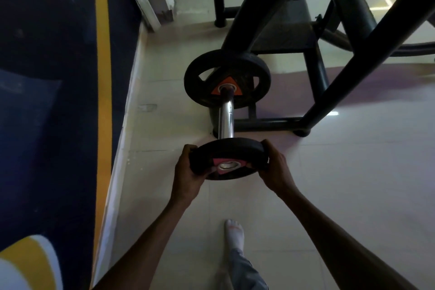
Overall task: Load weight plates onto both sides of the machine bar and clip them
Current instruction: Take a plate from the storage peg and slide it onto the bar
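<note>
A dark blue wall (47, 101) with a yellow stripe runs along the left. The left hand (188, 172) grips the left rim of a black weight plate (229, 159) at the near end of the chrome bar (226, 117); the right hand (274, 167) grips its right rim. Another plate (227, 79) sits at the bar's far end, against the black machine frame (341, 54).
</note>
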Motion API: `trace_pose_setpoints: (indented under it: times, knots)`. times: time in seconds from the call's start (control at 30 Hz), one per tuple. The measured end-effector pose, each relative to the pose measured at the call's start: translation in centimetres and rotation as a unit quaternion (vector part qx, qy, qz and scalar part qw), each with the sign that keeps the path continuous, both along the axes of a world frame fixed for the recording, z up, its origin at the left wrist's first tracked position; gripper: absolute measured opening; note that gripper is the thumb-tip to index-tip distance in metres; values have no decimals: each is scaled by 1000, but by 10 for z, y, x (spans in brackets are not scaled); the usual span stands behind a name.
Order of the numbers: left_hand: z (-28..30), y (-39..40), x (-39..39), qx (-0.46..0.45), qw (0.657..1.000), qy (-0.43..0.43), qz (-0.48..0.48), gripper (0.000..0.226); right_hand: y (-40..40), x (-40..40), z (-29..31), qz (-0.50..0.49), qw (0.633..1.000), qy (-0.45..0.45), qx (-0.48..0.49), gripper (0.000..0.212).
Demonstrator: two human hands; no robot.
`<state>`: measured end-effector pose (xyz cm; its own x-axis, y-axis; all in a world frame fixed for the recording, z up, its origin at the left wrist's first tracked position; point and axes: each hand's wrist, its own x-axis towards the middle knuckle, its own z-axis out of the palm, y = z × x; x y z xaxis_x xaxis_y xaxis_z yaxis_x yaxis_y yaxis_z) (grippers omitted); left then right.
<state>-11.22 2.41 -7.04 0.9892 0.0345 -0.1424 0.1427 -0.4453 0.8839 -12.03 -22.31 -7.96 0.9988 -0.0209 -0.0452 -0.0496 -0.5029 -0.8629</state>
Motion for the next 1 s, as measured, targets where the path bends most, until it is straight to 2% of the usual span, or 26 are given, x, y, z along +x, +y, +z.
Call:
trace_pose_setpoints:
  times: [0.1,0.27,0.47,0.6,0.83,1.0]
  knots:
    - [21,-4,-25,-4,1000,-8,1,61,-6,-27,22,-5,1000,4,4,34]
    - [75,-23,-75,-6,997,-64,-31,63,-33,-87,78,-12,999,-47,25,50]
    - [164,-77,-146,-38,988,-143,-50,69,-81,-178,171,-68,988,-117,69,47]
    - [235,-119,-177,-54,977,-190,-81,85,-118,-228,238,-114,976,-163,88,52]
    - [341,-199,-214,-70,947,-286,-126,79,-184,-291,338,-175,939,-289,73,63]
    - [396,-261,-233,-108,926,-330,-151,78,-241,-316,393,-185,896,-403,30,61]
